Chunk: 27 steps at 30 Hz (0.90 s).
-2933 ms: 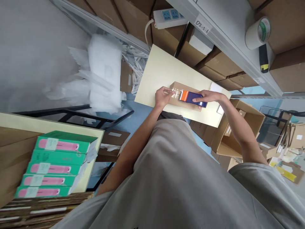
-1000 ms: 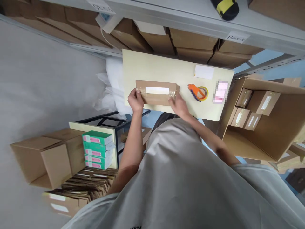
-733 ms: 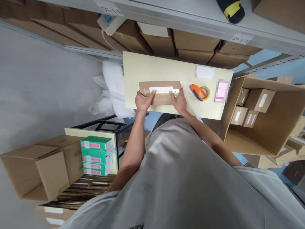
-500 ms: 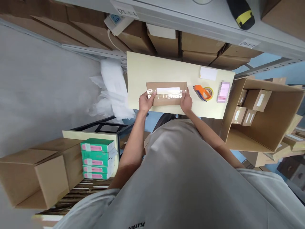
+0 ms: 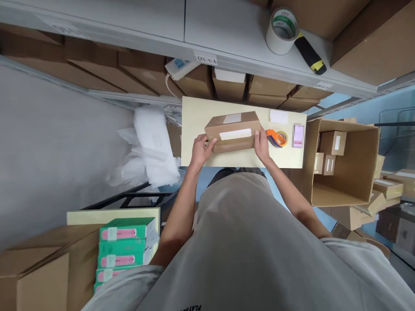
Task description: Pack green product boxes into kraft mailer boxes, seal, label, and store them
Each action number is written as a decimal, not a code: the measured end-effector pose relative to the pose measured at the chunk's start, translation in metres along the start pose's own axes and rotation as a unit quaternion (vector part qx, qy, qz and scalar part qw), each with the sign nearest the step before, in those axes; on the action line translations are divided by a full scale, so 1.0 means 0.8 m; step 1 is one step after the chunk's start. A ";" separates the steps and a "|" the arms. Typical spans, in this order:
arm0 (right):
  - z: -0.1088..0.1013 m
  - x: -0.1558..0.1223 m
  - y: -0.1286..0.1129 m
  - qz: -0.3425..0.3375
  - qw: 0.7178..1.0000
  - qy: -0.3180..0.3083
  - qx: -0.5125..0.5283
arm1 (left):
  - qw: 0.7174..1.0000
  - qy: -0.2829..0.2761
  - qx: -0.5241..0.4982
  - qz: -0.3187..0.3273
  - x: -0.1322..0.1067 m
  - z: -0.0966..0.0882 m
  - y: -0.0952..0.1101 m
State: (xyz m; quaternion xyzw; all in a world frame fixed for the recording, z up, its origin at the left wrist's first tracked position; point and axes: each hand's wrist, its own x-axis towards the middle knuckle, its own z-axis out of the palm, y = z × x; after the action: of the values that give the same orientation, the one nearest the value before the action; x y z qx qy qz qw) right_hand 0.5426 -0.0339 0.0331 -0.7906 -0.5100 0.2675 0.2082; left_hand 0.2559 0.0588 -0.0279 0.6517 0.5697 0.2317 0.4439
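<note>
A small brown cardboard box [image 5: 233,131] with white labels and clear tape sits tilted over the pale yellow table [image 5: 194,147]. My left hand [image 5: 201,147] grips its left end with fingers curled round the edge. My right hand [image 5: 261,144] holds its right end, fingers pressed against the side. The box looks raised on one edge between both hands. An orange tape dispenser [image 5: 276,137] lies just right of my right hand.
A phone [image 5: 298,135] and a white slip [image 5: 279,116] lie on the table's right part. An open carton [image 5: 343,160] with small boxes stands at the right. Green-and-pink boxes [image 5: 125,244] stack at lower left. A tape roll [image 5: 280,25] rests on the shelf above.
Both hands went from pressing tape along the flat box to gripping its ends and tipping it up. Before that, my right hand set the tape dispenser down on the table.
</note>
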 end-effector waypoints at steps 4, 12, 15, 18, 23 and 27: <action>0.018 -0.008 -0.001 0.023 0.998 0.048 0.026 | 1.000 0.014 0.016 -0.002 0.004 -0.014 -0.017; 0.074 -0.056 0.021 0.106 0.991 -0.049 0.070 | 0.997 0.007 0.012 -0.071 -0.024 -0.010 -0.054; 0.073 -0.056 0.034 0.101 0.991 -0.058 0.067 | 0.996 0.004 0.021 -0.083 -0.027 -0.003 -0.055; 0.054 -0.050 0.059 0.107 0.994 -0.026 0.024 | 0.994 0.080 0.039 -0.056 -0.029 0.004 -0.043; 0.002 -0.038 0.122 0.150 0.982 0.050 -0.103 | 0.991 0.123 0.052 0.001 -0.035 0.016 -0.002; -0.014 -0.022 0.165 0.167 0.973 0.039 -0.153 | 0.995 0.057 0.086 0.018 -0.039 0.041 0.032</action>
State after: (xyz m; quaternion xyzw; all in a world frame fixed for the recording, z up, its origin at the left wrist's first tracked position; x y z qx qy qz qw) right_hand 0.6357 -0.1024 -0.0338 -0.8968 -0.3969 0.1868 0.0569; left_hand 0.2887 0.0202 -0.0165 0.6835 0.5996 0.2269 0.3491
